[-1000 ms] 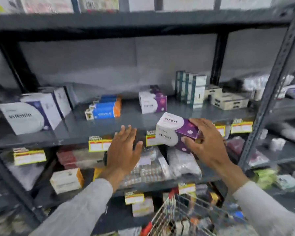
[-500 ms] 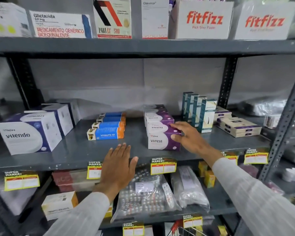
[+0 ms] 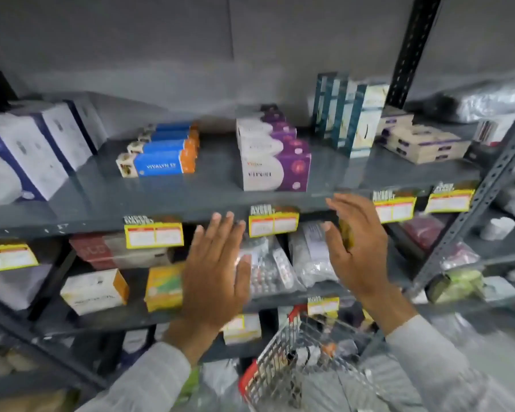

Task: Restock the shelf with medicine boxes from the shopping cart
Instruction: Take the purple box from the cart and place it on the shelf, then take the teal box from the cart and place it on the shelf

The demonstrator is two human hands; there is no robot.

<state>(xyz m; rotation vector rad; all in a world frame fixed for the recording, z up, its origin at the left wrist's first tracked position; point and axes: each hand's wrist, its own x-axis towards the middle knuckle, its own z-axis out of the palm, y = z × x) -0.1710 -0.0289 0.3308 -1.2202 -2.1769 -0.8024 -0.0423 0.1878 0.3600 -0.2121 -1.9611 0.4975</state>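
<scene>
A row of white-and-purple Viresi boxes stands on the grey metal shelf, the front one near the shelf's edge. My right hand hangs below and in front of that edge, fingers apart, holding nothing. My left hand is spread flat in front of the lower shelf, also empty. The wire shopping cart with red trim sits below my hands at the bottom; its contents are blurred.
Blue-and-orange Vivalyn boxes and large white-and-blue boxes sit to the left, tall teal boxes and flat cream boxes to the right. Yellow price tags line the shelf edge. A perforated upright stands at right.
One second ago my right hand carried a Viresi box; it set the box at the front of the row, let go and has drawn back below the shelf edge. The view tilted down.
</scene>
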